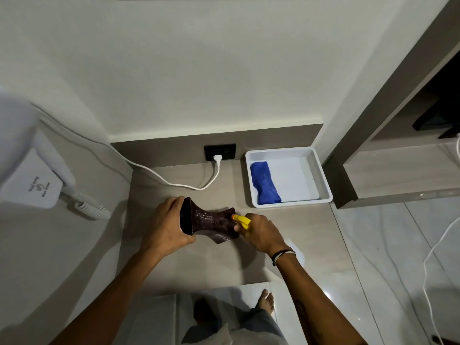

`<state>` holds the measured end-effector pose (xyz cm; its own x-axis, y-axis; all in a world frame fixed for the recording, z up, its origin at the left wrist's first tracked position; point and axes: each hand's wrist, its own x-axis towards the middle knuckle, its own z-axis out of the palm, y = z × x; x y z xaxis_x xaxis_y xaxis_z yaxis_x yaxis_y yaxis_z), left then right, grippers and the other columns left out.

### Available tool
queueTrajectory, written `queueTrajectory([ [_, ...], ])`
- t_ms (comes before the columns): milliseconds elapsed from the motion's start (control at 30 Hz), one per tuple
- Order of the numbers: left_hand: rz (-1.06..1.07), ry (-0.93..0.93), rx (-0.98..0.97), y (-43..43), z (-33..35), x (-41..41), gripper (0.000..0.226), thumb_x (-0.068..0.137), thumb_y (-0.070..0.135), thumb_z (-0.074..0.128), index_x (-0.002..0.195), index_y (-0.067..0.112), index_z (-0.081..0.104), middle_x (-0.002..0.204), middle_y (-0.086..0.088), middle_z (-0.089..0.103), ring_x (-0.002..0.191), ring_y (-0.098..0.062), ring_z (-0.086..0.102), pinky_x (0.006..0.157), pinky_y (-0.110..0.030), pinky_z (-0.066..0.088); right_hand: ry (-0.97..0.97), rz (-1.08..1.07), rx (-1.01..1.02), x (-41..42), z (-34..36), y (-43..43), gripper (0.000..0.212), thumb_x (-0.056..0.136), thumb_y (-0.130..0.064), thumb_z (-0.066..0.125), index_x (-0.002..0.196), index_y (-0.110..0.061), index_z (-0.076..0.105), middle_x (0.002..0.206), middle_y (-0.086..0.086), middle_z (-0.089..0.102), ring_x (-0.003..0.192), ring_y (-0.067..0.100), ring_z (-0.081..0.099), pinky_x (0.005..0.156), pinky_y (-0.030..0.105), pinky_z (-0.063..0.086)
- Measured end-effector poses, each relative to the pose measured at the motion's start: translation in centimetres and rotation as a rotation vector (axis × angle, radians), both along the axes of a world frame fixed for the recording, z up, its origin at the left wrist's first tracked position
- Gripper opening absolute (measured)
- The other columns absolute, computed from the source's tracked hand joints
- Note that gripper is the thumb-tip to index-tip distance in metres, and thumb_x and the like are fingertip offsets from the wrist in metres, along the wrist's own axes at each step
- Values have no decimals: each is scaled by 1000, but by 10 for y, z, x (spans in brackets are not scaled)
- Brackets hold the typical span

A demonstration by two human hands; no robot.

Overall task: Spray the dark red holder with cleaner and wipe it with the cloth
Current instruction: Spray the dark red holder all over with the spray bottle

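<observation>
The dark red holder (211, 221) lies tipped on its side above the counter, its wide dark end toward the left. My left hand (165, 226) grips that wide end. Pale droplets speckle the holder's waist. My right hand (261, 232) is closed around a spray bottle, of which only the yellow nozzle (241, 219) shows, its tip almost touching the holder's right end. The rolled blue cloth (265, 183) rests in the left part of a white tray (321, 175) at the back right of the counter.
A white cable (174, 181) runs from a plug in the wall socket (219, 151) across the back of the counter to a wall-mounted hair dryer (32, 180) on the left. The counter's front edge (194, 286) is below my hands; tiled floor lies beyond.
</observation>
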<state>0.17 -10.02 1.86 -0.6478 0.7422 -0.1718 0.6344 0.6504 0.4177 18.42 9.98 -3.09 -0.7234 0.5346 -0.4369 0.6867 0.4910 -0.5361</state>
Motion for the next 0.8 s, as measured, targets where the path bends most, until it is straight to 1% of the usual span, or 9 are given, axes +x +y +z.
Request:
queueTrajectory([
  [100, -53, 96, -16, 11, 5, 0, 105, 45, 49, 89, 139, 17, 56, 128, -5, 59, 114, -28, 57, 95, -40, 53, 164, -145, -103, 9, 2, 18, 17, 100, -32, 67, 96, -16, 63, 96, 10, 74, 93, 37, 71, 82, 44, 57],
  [167, -92, 162, -18, 19, 7, 0, 103, 47, 51, 87, 139, 16, 57, 125, -5, 59, 113, -29, 57, 96, -40, 52, 248, -244, -130, 15, 9, 35, 12, 98, -25, 64, 96, -13, 63, 96, 11, 72, 88, 35, 69, 82, 48, 57],
  [233, -129, 222, -38, 29, 8, 2, 103, 49, 52, 87, 141, 14, 58, 124, -6, 59, 113, -30, 56, 96, -41, 52, 362, -301, -76, 20, 15, 60, 11, 99, -26, 65, 98, -14, 66, 99, 13, 70, 84, 29, 66, 78, 44, 54],
  [367, -165, 256, -91, 44, 3, 10, 107, 48, 53, 88, 142, 11, 60, 129, -8, 59, 118, -31, 56, 99, -43, 52, 450, -400, 81, 23, 31, 119, 47, 106, -39, 63, 145, -12, 59, 123, 2, 71, 104, 20, 68, 90, 33, 53],
  [400, -157, 244, -92, 47, 1, 11, 109, 48, 54, 88, 144, 11, 59, 132, -7, 58, 120, -31, 55, 101, -43, 51, 470, -436, 107, 22, 32, 134, 51, 106, -40, 64, 150, -14, 57, 126, 1, 71, 106, 20, 69, 92, 33, 53],
  [500, -128, 209, -98, 52, -3, 12, 112, 48, 55, 88, 147, 12, 55, 138, -7, 55, 124, -32, 53, 105, -44, 49, 548, -560, 83, 13, 29, 166, 51, 105, -37, 65, 150, -12, 58, 138, 6, 70, 113, 20, 67, 104, 43, 59],
  [567, -105, 185, -86, 54, -5, 13, 113, 46, 55, 86, 146, 11, 56, 136, -7, 54, 123, -33, 52, 105, -47, 49, 567, -613, 40, 6, 20, 179, 52, 107, -32, 64, 153, -11, 54, 146, 11, 68, 125, 28, 68, 111, 45, 54],
  [667, -71, 148, -71, 56, -8, 17, 114, 44, 56, 88, 143, 10, 56, 133, -10, 55, 122, -36, 51, 104, -51, 50, 554, -583, 13, 1, 4, 187, 59, 110, -26, 58, 165, -13, 40, 154, 12, 62, 138, 32, 62, 117, 46, 49],
  [800, -54, 128, -25, 54, -14, 24, 112, 46, 51, 93, 143, 10, 53, 134, -10, 52, 126, -38, 47, 111, -54, 46, 539, -566, -9, -1, -12, 192, 60, 109, -27, 60, 165, -17, 38, 157, 12, 60, 138, 37, 62, 117, 53, 50],
])
